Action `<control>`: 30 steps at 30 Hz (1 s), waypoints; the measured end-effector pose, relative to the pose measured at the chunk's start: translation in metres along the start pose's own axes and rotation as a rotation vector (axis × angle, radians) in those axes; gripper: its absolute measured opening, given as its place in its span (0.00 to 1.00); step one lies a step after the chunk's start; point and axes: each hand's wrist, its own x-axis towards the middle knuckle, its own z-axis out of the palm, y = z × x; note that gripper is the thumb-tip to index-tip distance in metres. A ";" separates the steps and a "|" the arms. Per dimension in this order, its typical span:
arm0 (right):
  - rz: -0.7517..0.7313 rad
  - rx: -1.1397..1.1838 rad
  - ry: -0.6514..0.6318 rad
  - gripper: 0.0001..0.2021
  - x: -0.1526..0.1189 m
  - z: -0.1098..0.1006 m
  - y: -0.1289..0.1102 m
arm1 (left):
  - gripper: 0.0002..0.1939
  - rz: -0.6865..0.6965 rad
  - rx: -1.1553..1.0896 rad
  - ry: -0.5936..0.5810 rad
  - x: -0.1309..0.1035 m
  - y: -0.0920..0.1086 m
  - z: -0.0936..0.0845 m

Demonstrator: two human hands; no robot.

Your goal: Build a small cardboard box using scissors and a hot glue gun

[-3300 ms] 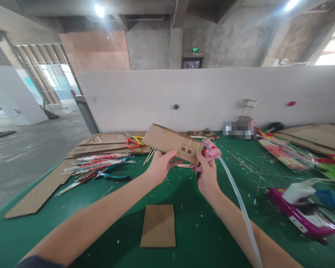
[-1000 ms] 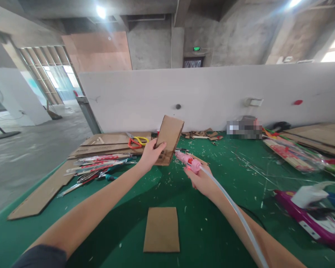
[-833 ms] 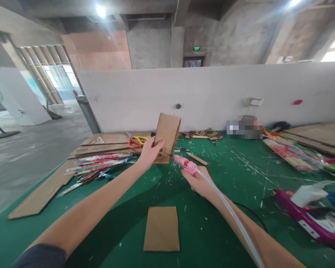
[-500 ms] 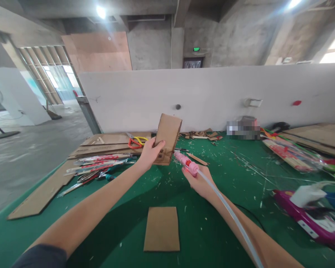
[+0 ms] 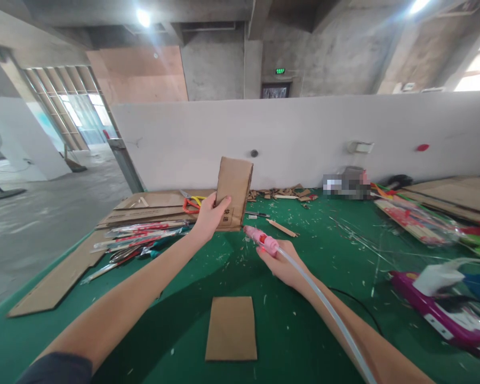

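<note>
Raised above the green table, a brown cardboard piece (image 5: 235, 186) with dark printing near its lower edge is pinched in my left hand (image 5: 211, 216), thumb on its near face. My right hand (image 5: 282, 261) is closed around a pink hot glue gun (image 5: 262, 238). A long translucent glue stick (image 5: 324, 290) trails from the gun's back end over my right forearm. The gun's nozzle points at the cardboard's lower right corner; whether they touch I cannot tell. Flat on the table in front of me lies a squarish cardboard piece (image 5: 231, 328).
Scissors (image 5: 192, 205), wrapped sticks (image 5: 144, 232) and cardboard sheets (image 5: 60, 277) lie on the left. Cardboard scraps (image 5: 284, 193) sit along the white partition (image 5: 208, 138). A magenta power strip (image 5: 436, 312) with a plugged-in white adapter is on the right, near packaged sticks (image 5: 416, 218).
Both hands have shifted slightly left, carrying the cardboard piece and the glue gun. The nozzle is now lower, by the cardboard's bottom corner. A small red glow shows at the right fingers.
</note>
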 end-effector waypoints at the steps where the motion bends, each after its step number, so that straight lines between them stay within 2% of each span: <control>1: -0.002 0.002 -0.004 0.12 0.000 0.000 0.000 | 0.19 -0.012 0.013 -0.005 0.000 0.000 0.000; 7: 0.001 0.019 0.074 0.15 0.001 0.003 0.004 | 0.18 -0.017 0.071 -0.048 -0.005 0.001 0.004; 14: 0.040 -0.027 -0.093 0.17 -0.001 0.001 0.006 | 0.18 -0.003 -0.038 0.008 -0.001 0.002 0.002; 18: 0.036 -0.035 -0.115 0.16 -0.001 0.001 0.006 | 0.19 0.007 -0.115 0.034 0.000 0.004 0.002; 26: -0.089 -0.079 0.040 0.16 0.001 0.000 0.001 | 0.20 -0.013 -0.029 -0.012 -0.003 0.002 0.002; 30: -0.066 -0.054 0.080 0.16 0.002 -0.001 0.000 | 0.19 -0.015 0.029 -0.062 -0.005 0.002 0.005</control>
